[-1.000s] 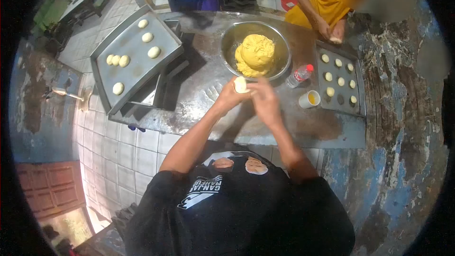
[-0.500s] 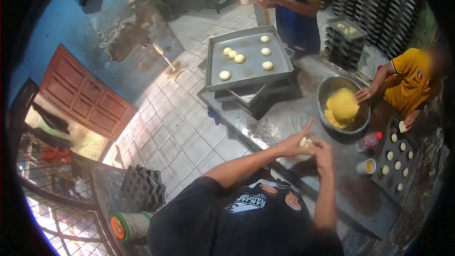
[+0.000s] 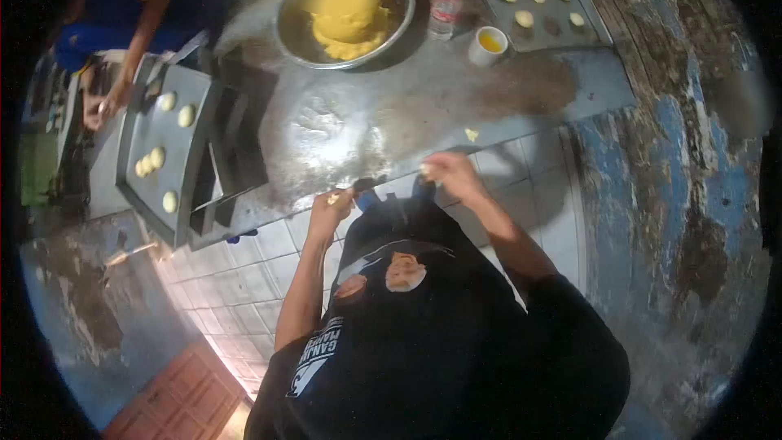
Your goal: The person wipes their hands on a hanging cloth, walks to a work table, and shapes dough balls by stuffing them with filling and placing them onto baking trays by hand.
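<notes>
My left hand point(image 3: 331, 210) is closed near the table's front edge, with a little pale yellow dough point(image 3: 332, 199) showing between its fingers. To its right, my right hand point(image 3: 454, 176) is pinched together; a tiny pale bit shows at its fingertips, too small to name. The two hands are apart, close to my black shirt. On the metal table point(image 3: 407, 114) beyond my right hand lies a small dough scrap point(image 3: 472, 135). Farther back stands a metal bowl point(image 3: 281, 33) with a large mass of yellow dough point(image 3: 346, 28), its top blurred.
A tray point(image 3: 183, 81) with several dough balls sits at the left, beside a person in blue point(image 3: 191, 12). At the back right are a bottle with a red cap point(image 3: 444, 12), a cup of yellow liquid point(image 3: 488, 46) and another tray of dough balls point(image 3: 562, 37).
My hands were together over the table around a piece of dough; now they are apart and closer to my body. A dough scrap now shows on the table. The camera view has turned.
</notes>
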`<state>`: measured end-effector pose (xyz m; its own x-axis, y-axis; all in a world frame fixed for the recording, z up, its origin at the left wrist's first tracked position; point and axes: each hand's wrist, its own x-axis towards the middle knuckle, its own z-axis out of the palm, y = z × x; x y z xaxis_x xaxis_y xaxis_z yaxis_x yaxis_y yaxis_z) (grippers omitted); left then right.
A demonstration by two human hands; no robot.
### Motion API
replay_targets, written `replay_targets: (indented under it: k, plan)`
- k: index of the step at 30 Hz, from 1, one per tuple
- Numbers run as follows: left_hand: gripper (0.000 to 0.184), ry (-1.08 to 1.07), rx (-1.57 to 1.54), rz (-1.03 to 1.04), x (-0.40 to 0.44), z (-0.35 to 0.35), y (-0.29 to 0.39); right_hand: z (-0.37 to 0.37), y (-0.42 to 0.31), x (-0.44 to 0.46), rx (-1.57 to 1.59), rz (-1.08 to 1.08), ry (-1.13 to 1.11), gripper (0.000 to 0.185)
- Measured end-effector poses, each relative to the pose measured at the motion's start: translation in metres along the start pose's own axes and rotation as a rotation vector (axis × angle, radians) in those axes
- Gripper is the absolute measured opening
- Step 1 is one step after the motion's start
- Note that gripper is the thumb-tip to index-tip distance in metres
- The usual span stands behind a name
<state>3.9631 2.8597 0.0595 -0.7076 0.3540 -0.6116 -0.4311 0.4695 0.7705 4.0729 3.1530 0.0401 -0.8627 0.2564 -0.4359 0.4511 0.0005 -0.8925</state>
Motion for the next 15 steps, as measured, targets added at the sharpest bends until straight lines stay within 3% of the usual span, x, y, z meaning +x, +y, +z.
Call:
replay_targets:
  k: [2, 3, 5, 7, 8, 10, 12, 15]
  plan:
    - [0.053, -0.052, -0.069, -0.032, 0.0, -0.001, -0.006, -0.04, 0.046, 0.005, 0.039, 0.055, 0.292, 0.015]
    - [0.053, -0.058, -0.07, -0.052, -0.001, 0.003, -0.003, -0.058, 0.066, 0.012, -0.074, -0.018, 0.393, 0.014]
    - [0.055, 0.075, -0.051, 0.069, 0.002, 0.014, 0.016, -0.071, 0.082, 0.041, -0.054, -0.03, 0.412, 0.014]
    - [0.059, -0.046, 0.04, 0.062, 0.022, 0.01, 0.01, -0.075, 0.085, 0.059, -0.636, -0.347, 0.579, 0.014]
    - [0.062, -0.149, -0.1, 0.221, 0.017, 0.021, 0.034, -0.077, 0.079, 0.055, -0.635, -0.359, 0.576, 0.014]
    - [0.064, -0.176, -0.097, 0.222, 0.011, 0.028, 0.055, -0.066, 0.045, 0.057, -0.678, -0.269, 0.616, 0.015]
    - [0.063, -0.123, -0.019, 0.362, 0.008, 0.03, 0.066, -0.062, 0.019, 0.069, -0.513, -0.383, 0.589, 0.02]
    - [0.075, -0.001, 0.003, 0.448, -0.002, 0.029, 0.075, 0.0, -0.08, 0.057, -0.26, -0.417, 0.194, 0.028]
